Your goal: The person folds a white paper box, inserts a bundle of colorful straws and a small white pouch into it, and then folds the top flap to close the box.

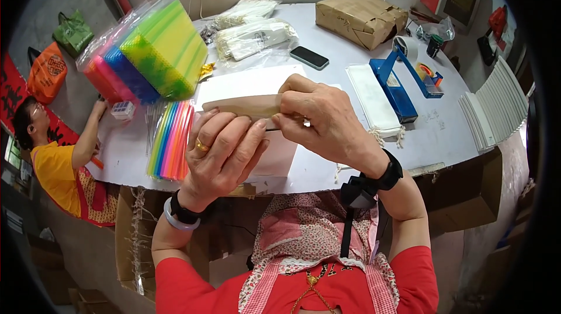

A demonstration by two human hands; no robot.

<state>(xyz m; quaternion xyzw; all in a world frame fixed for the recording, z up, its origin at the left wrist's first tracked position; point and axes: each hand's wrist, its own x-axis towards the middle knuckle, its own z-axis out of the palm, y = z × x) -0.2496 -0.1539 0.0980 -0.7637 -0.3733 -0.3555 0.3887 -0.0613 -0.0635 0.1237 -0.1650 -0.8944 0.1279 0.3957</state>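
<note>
Small beige pouch held level above the grey table, pinched at both ends: left hand fingers curled beneath it, right hand thumb and fingers closed on its right end. Rainbow-coloured strips lie just left.

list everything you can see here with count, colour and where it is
flat pouch: 1, beige, held in both hands
bagged bright sheets: 1 stack, multicolour, table far left
coloured strips: 1 bundle, rainbow, near left edge
phone: 1, black, table centre
paper parcel: 1, brown, far side
tape dispenser: 1, blue, right
white pouches: 1 pile, beside dispenser
co-worker: 1, yellow shirt, left
left hand: 1, ringed
right hand: 1
</note>
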